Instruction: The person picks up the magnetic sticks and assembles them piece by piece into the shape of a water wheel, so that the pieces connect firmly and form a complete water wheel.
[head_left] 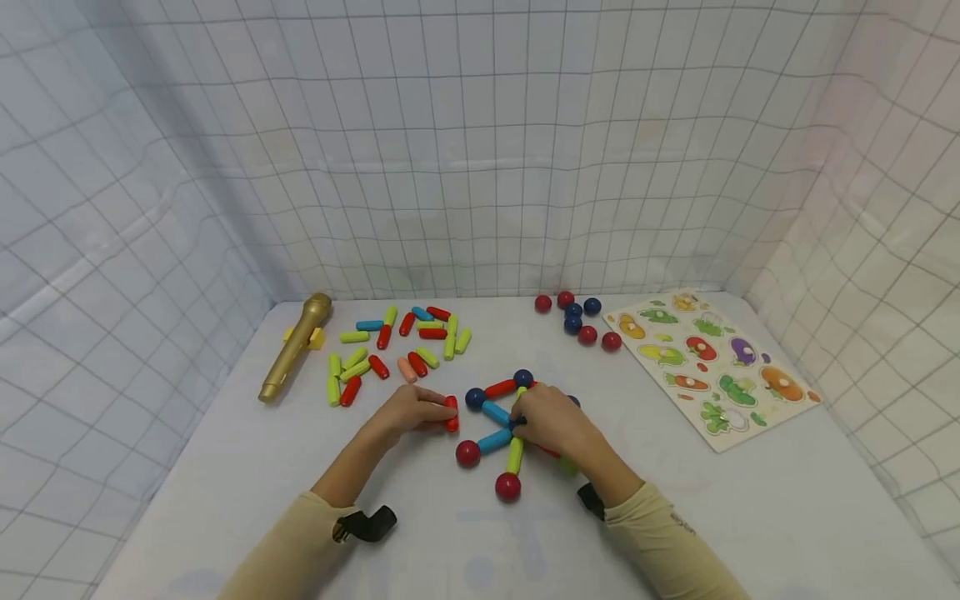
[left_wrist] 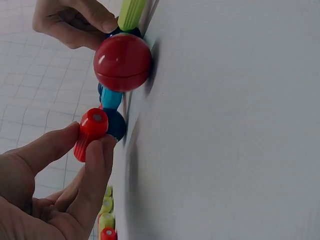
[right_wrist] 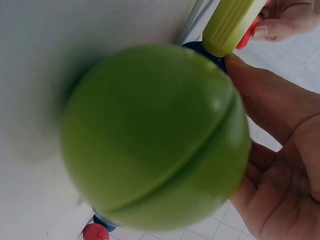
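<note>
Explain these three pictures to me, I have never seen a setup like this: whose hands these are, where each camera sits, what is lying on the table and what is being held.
No machine here: a person works with two bare hands. The wide picture comes from a camera on the person's head, looking down at a white table with gridded cloth walls around it. The other two come from cameras strapped to the wrists, so they are very close and turned sideways.

The left hand pinches a short red rod between thumb and fingers. The right hand rests on a structure of rods and balls, its fingers at a dark blue ball in the middle. The big green ball filling the right wrist view belongs to that structure.

Also lying there: a heap of loose coloured rods, a cluster of red and blue balls, a gold toy microphone and a vegetable puzzle board.
</note>
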